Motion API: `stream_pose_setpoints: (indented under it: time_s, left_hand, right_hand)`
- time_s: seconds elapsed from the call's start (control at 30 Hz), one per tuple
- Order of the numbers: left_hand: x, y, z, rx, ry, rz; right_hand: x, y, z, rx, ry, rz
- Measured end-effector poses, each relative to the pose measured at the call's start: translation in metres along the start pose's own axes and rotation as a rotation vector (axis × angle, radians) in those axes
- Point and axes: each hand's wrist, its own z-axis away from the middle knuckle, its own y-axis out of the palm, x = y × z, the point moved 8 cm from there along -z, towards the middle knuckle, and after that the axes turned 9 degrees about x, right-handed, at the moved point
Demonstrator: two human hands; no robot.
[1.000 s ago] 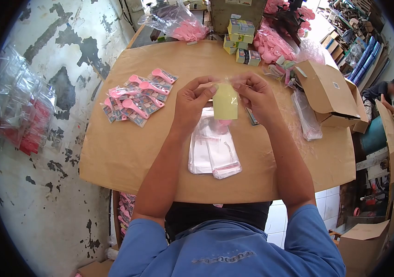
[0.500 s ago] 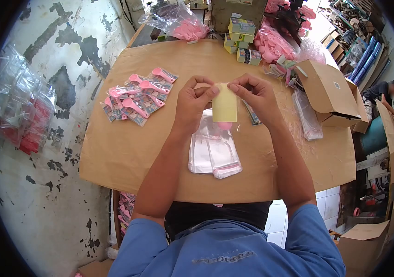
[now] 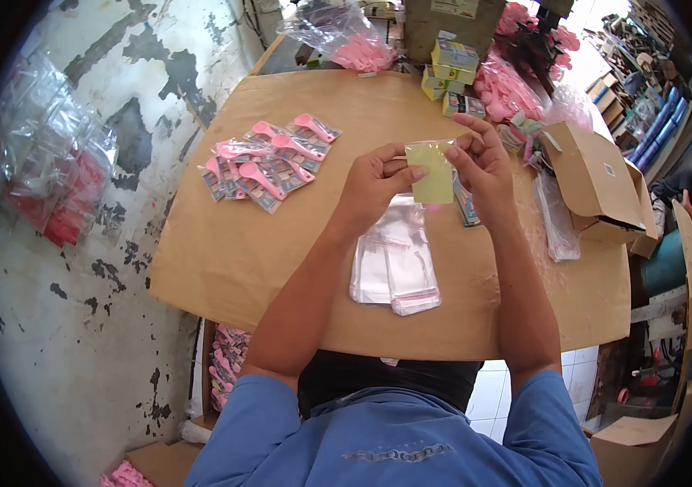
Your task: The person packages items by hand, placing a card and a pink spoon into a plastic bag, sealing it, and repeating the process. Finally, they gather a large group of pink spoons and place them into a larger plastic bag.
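Observation:
Between my hands is a small packet with a yellow-green card (image 3: 433,173) in clear plastic, held upright. My left hand (image 3: 382,183) pinches its left edge between thumb and fingers. At the top right corner, my right hand (image 3: 482,162) has its thumb and index finger on the plastic, other fingers raised. A bit of pink shows below the card. Beneath lie stacked clear plastic sleeves (image 3: 395,260). Partly behind my right wrist is a stack of printed cards (image 3: 466,201). Packed pink spoons (image 3: 269,162) on cards form a pile to the left.
At the back are small yellow boxes (image 3: 453,61), a bag of pink pieces (image 3: 360,50) and a pink heap (image 3: 508,88). An open cardboard box (image 3: 593,174) stands right, beside more plastic sleeves (image 3: 555,215). Another person (image 3: 683,191) crouches far right.
The view has shifted, so the table things appear further right. The card packet is a little higher relative to the sleeves, and my right hand's outer fingers have lifted and spread.

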Motion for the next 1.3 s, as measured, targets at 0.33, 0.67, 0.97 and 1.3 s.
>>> stream_pose_setpoints:
  time_s: [0.33,0.67,0.97,1.3]
  left_hand:
    - [-0.093,-0.061,0.034,-0.693,0.557,-0.982]
    - [-0.106,-0.165,0.132,-0.986,0.325,-0.837]
    - [-0.079,-0.279,0.237,-1.08,-0.424,-0.867]
    - [-0.08,-0.284,0.181,-1.123,-0.753,-0.954]
  right_hand:
    - [-0.039,-0.009,0.001,0.038,0.133,0.367]
    - [-0.013,0.027,-0.002,0.141,0.127,0.288]
    - [-0.046,0.074,-0.024,0.512,0.321,0.562]
    - [-0.14,0.178,-0.141,0.473,0.087,1.022]
